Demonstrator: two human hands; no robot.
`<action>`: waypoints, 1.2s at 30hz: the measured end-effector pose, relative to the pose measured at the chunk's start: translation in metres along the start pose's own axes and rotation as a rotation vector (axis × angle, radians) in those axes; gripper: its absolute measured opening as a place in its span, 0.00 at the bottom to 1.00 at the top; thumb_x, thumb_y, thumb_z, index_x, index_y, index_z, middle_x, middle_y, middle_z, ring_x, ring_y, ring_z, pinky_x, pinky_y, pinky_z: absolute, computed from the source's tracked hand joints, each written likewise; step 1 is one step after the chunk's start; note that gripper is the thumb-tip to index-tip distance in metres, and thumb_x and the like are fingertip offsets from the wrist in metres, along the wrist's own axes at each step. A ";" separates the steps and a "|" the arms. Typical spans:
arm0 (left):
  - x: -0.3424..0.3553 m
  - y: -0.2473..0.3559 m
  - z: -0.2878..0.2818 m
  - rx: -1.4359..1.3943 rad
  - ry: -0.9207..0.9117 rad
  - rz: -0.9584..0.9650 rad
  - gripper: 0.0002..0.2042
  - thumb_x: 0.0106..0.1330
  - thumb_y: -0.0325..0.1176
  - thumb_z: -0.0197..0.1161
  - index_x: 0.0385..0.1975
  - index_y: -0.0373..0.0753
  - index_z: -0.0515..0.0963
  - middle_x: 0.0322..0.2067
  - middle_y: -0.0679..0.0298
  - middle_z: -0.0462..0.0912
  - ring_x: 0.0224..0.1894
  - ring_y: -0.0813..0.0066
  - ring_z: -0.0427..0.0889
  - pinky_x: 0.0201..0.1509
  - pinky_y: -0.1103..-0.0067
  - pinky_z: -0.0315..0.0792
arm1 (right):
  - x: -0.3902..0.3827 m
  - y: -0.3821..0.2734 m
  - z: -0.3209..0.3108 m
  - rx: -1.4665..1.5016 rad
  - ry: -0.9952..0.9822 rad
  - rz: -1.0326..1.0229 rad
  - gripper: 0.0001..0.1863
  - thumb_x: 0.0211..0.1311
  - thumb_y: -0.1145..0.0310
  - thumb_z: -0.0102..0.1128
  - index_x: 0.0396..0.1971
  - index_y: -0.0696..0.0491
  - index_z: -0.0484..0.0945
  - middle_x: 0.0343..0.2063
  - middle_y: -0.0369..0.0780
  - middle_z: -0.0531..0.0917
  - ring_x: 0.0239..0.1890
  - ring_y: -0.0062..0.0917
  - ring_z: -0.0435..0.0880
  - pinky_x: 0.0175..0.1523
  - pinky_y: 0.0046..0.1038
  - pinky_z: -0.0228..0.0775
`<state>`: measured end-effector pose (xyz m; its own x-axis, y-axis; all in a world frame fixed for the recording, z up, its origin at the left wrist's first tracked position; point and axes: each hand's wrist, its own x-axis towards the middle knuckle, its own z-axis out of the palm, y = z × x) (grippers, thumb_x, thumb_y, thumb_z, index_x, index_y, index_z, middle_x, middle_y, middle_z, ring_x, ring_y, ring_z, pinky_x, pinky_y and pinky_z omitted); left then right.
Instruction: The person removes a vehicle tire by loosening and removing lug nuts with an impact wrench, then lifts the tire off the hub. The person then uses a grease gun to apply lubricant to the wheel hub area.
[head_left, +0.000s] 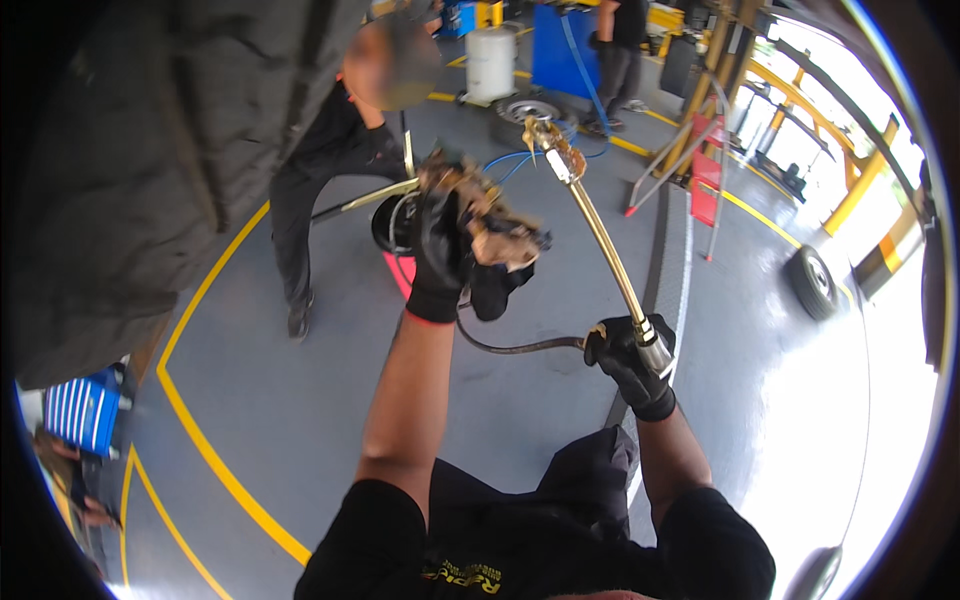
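My gloved left hand [440, 250] is closed on a crumpled brown, grease-smeared rag [490, 215], blurred at its edges. My gloved right hand [630, 360] grips the metal handle of a long brass-coloured dispensing tube [605, 235], raised to the right of the rag. Its tip [550, 145] is coated in brownish grease. A black hose [510, 348] runs from near my right hand toward a dark bucket [392, 225] on a red base, partly hidden behind my left arm.
A co-worker [315, 175] stands beside the bucket. A dark overhead mass [150, 150] fills the upper left. A blue tool cart [80, 410] is lower left; a red stepladder [705, 170], yellow lift posts and a loose wheel [815, 280] are right. Another person [615, 55] stands behind.
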<state>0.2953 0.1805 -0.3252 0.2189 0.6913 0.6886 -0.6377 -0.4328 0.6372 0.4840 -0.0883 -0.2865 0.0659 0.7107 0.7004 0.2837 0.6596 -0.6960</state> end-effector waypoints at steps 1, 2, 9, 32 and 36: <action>0.009 -0.010 0.000 0.267 -0.030 0.160 0.26 0.77 0.51 0.53 0.66 0.39 0.68 0.60 0.54 0.76 0.59 0.58 0.78 0.64 0.59 0.74 | -0.001 0.008 -0.005 -0.025 -0.043 0.035 0.12 0.60 0.75 0.70 0.30 0.58 0.72 0.21 0.44 0.80 0.22 0.32 0.83 0.27 0.31 0.75; 0.014 -0.021 -0.005 0.395 -0.099 0.291 0.28 0.76 0.53 0.54 0.65 0.38 0.69 0.58 0.54 0.76 0.58 0.59 0.79 0.63 0.59 0.75 | 0.000 0.024 -0.012 -0.035 -0.066 0.074 0.11 0.60 0.76 0.70 0.30 0.57 0.72 0.20 0.44 0.80 0.22 0.32 0.83 0.27 0.31 0.75; 0.029 -0.057 0.001 0.678 0.032 0.067 0.20 0.74 0.39 0.58 0.59 0.34 0.72 0.56 0.54 0.78 0.55 0.60 0.80 0.60 0.64 0.76 | 0.010 0.087 -0.048 0.034 -0.246 0.532 0.15 0.53 0.81 0.71 0.19 0.51 0.71 0.17 0.35 0.77 0.17 0.24 0.76 0.26 0.27 0.72; 0.043 0.049 -0.018 0.317 0.256 -0.526 0.19 0.79 0.36 0.55 0.64 0.37 0.66 0.50 0.62 0.78 0.50 0.74 0.83 0.54 0.72 0.80 | 0.102 0.197 -0.014 0.161 -0.385 0.372 0.15 0.57 0.69 0.75 0.19 0.54 0.77 0.14 0.38 0.76 0.20 0.21 0.76 0.26 0.31 0.65; 0.031 0.035 0.010 0.330 0.278 -0.569 0.16 0.79 0.36 0.57 0.59 0.35 0.69 0.46 0.63 0.80 0.46 0.74 0.84 0.53 0.72 0.80 | 0.093 0.208 -0.034 0.174 -0.278 0.389 0.14 0.60 0.69 0.72 0.18 0.54 0.77 0.12 0.36 0.76 0.15 0.21 0.71 0.21 0.31 0.60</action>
<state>0.2869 0.1809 -0.2786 0.2268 0.9649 0.1322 -0.2143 -0.0830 0.9732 0.5815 0.1065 -0.3607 -0.1289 0.9345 0.3318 0.1239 0.3471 -0.9296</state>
